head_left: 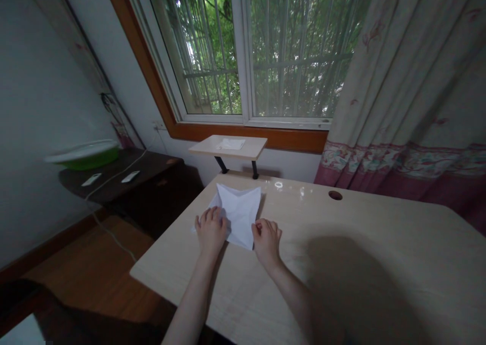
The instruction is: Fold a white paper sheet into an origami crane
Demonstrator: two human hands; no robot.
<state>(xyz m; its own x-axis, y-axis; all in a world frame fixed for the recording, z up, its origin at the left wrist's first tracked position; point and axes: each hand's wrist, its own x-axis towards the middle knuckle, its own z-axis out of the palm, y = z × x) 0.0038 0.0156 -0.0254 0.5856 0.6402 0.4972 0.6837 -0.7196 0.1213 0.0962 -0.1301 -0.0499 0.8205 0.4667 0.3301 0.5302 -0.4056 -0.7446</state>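
A creased white sheet of paper [240, 211] with folded edges lies on the pale wooden desk [296, 264]. My left hand [211, 229] rests over the paper's left side, its bent fingers apart and pressing on a fold there. At the lower right edge of the sheet, my right hand [268, 238] is closed, pinching the paper between thumb and fingers. Part of the left flap is hidden beneath my left hand.
A small raised shelf [201, 146] at the desk's back carries a folded white paper [231, 144]. There is a cable hole [335, 195] on the right. A dark side table [167, 165] at left bears a green basin [89, 157] and two small white objects.
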